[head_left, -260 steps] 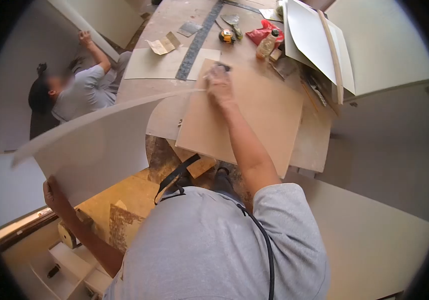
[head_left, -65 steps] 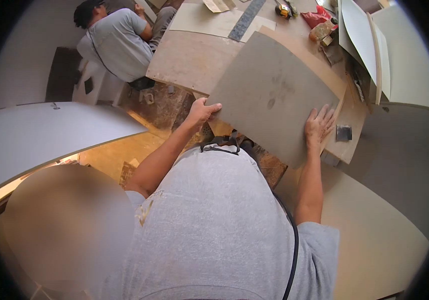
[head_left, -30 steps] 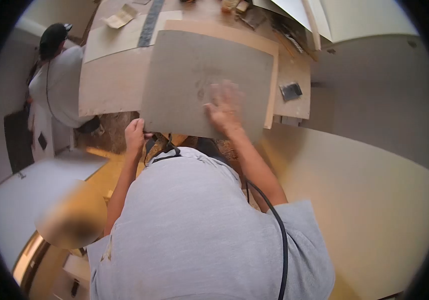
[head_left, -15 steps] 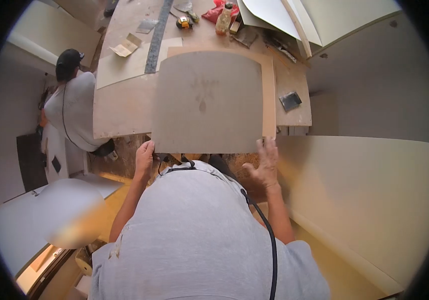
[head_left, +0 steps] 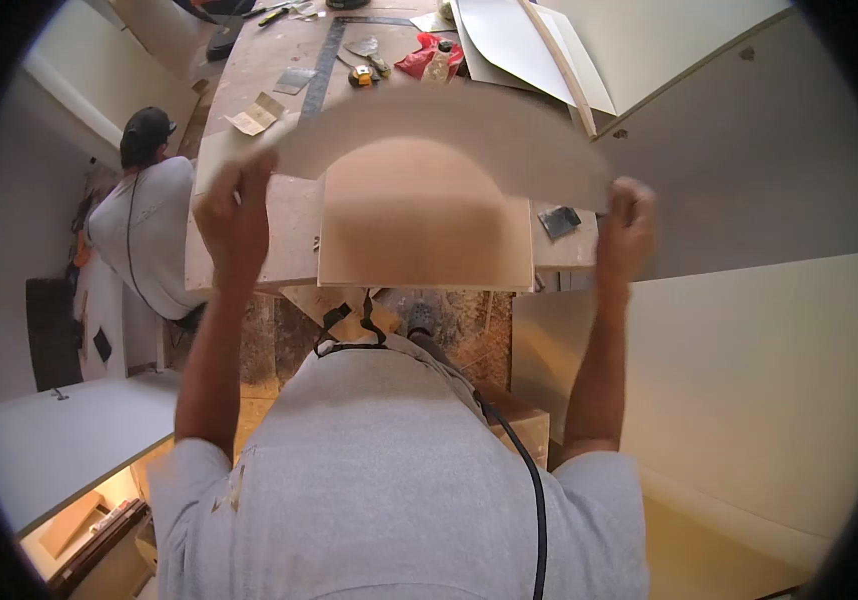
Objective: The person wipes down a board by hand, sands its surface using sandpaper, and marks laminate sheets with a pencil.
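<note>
A thin grey-brown sheet (head_left: 419,112), perhaps laminate, is held up between my two hands and bows into an arch. My left hand (head_left: 236,212) is closed on its left end, and my right hand (head_left: 629,222) grips the right end; both are slightly blurred. Below the sheet, a light brown board (head_left: 425,240) lies on the worktable (head_left: 279,250), its near edge along the table's front. The far part of this board is hidden behind the raised sheet.
On the table are a metal square (head_left: 326,62), a tape measure (head_left: 361,76), a red bag (head_left: 419,60), folded sandpaper (head_left: 257,113) and a dark square pad (head_left: 559,221). Large pale panels (head_left: 749,380) stand on the right. A co-worker (head_left: 149,215) is at the left.
The sheet has come up off the board and now bends in an arch. Both hands moved outward and forward; my right hand, spread open before, is now closed on the sheet.
</note>
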A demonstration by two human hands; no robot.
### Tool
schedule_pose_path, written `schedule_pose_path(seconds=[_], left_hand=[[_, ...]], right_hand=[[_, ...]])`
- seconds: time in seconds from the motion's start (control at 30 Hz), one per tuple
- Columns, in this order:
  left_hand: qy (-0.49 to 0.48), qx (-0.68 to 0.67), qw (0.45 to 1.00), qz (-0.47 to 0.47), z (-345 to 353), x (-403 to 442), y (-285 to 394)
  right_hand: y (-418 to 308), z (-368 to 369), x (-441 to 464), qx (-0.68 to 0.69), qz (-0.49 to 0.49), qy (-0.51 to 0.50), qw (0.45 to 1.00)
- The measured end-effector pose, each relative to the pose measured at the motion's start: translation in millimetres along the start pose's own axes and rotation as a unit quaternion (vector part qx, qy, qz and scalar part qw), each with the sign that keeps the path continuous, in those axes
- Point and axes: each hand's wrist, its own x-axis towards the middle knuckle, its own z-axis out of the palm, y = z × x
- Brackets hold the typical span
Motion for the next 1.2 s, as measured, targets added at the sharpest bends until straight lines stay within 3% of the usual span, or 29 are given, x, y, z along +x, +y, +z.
schedule_pose_path(seconds=[0.03, 0.1, 0.17, 0.23, 0.3, 0.37, 0.4, 0.43, 0.53, 0.57, 0.63, 0.7, 0.77, 0.83, 0.9, 1.03, 1.2], left_hand=[[0.079, 0.048, 0.993, 0.078, 1, 21, 21], [0.180, -0.015, 0.941, 0.287, 4, 76, 31], [0.154, -0.137, 0.948, 0.244, 31, 117, 30], [-0.039, -0.325, 0.944, 0.034, 79, 144, -21], [-0.053, -0.120, 0.991, -0.005, 123, 145, -60], [-0.093, -0.033, 0.992, -0.079, 167, 136, -110], [-0.103, -0.031, 0.987, -0.118, 184, 126, -132], [-0.114, -0.028, 0.981, -0.155, 200, 115, -151], [-0.130, 0.040, 0.970, -0.203, 229, 100, -166], [-0.132, 0.044, 0.968, -0.207, 234, 99, -171], [-0.167, 0.178, 0.958, -0.150, 240, 91, -173], [-0.179, 0.218, 0.955, -0.090, 238, 64, -203], [-0.149, 0.162, 0.968, -0.120, 200, 25, -170], [-0.152, 0.170, 0.959, -0.171, 169, -13, -141], [-0.160, 0.239, 0.935, -0.208, 166, -36, -149], [-0.133, 0.201, 0.950, -0.198, 200, -18, -188], [-0.071, 0.208, 0.959, -0.179, 226, 4, -205]], right_hand=[[-16, -9, 32, 0.019, -0.010, 0.010, 1.000], [-39, -10, 76, 0.049, -0.022, 0.015, 0.998], [-44, 3, 100, 0.063, 0.072, -0.013, 0.995], [9, 44, 105, 0.058, 0.078, -0.061, 0.993], [63, 88, 87, 0.037, 0.122, -0.143, 0.981], [124, 134, 49, 0.041, 0.138, -0.191, 0.971], [151, 153, 34, 0.055, 0.119, -0.202, 0.971], [147, 166, 17, -0.003, 0.160, -0.203, 0.966], [191, 213, -8, -0.004, 0.217, -0.228, 0.949], [196, 223, -14, -0.029, 0.240, -0.214, 0.946], [200, 227, -21, -0.063, 0.284, -0.244, 0.925], [204, 213, -37, -0.157, 0.184, -0.224, 0.944], [183, 175, -50, -0.114, 0.252, -0.239, 0.931], [182, 148, -67, -0.026, 0.385, -0.342, 0.857], [185, 154, -81, -0.036, 0.395, -0.300, 0.867], [180, 186, -68, -0.061, 0.373, -0.228, 0.897], [190, 218, -65, -0.089, 0.374, -0.214, 0.898]])
